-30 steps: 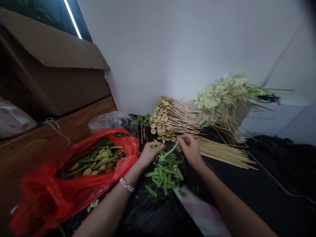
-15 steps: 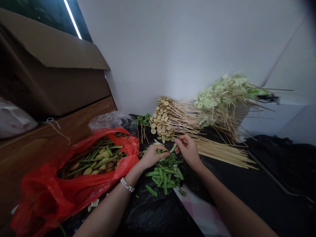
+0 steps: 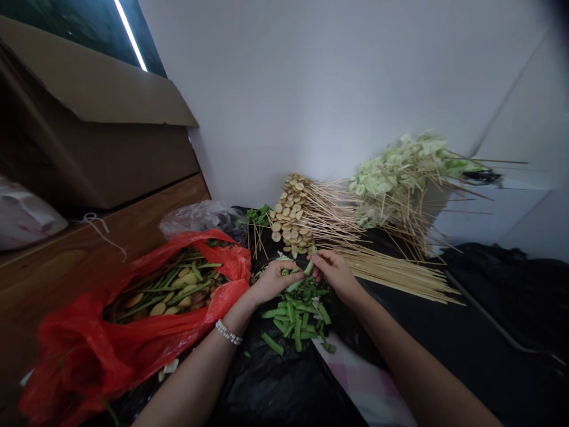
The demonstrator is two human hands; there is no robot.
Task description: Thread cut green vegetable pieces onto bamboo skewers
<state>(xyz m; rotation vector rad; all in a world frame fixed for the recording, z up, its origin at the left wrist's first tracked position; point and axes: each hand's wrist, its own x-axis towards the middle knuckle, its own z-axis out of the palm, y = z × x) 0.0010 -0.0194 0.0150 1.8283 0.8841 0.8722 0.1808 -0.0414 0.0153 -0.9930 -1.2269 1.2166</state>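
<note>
My left hand [image 3: 275, 281] and my right hand [image 3: 335, 274] nearly meet above a heap of cut green vegetable stalk pieces [image 3: 296, 320]. Both grip a green stalk [image 3: 302, 276], whose upper end sticks up between my fingers. A beaded bracelet [image 3: 229, 332] circles my left wrist. To the left lies a red plastic bag [image 3: 222, 302] holding long green stalks and pale sliced pieces. Beyond my hands stands a stack of skewered round pale slices [image 3: 288, 219]. Loose bamboo skewers [image 3: 395, 274] lie to the right of my right hand.
A heap of skewered pale green leaves [image 3: 395, 178] leans against the white wall [image 3: 311, 89]. Black plastic sheeting [image 3: 275, 379] covers the work surface, with a pink checked cloth [image 3: 360, 379] at the front. A cardboard box [image 3: 102, 136] sits upper left on a wooden surface [image 3: 89, 249].
My hands have drawn closer together around the green stalk. My right hand's fingers have moved down and left, and the stalk's upper end now points up between them.
</note>
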